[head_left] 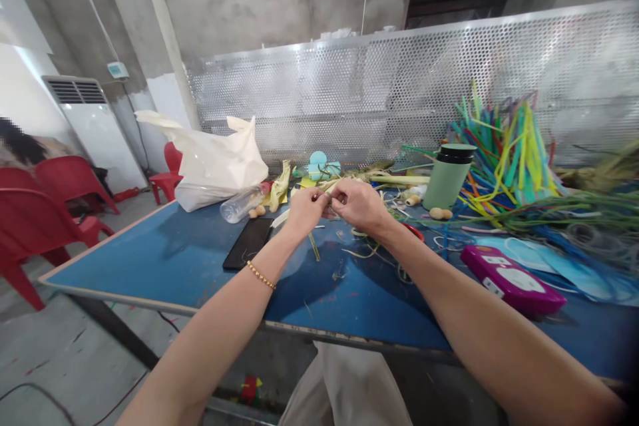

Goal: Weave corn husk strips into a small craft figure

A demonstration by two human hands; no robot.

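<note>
My left hand [305, 208] and my right hand [360, 205] meet above the middle of the blue table [164, 246]. Both are closed, thumbs and fingertips pinched together close to one another. Whatever sits between the fingertips is small and mostly hidden, so I cannot make it out. Just below them is a thin yellow-green strip [314, 247]; whether it hangs from the fingers or lies on the table, I cannot tell. Behind the hands are pale plant stalks [399, 180] and a yellowish husk [280, 185]. A black phone [248, 243] lies flat beside my left wrist.
A white plastic bag [214, 163] and a clear bottle [244, 204] are at left. Rightward stand a green tumbler [449, 178] and a bundle of colourful strips [519, 146]. A purple box [512, 279] lies near my right forearm. Perforated metal panels [349, 93] rise behind the table.
</note>
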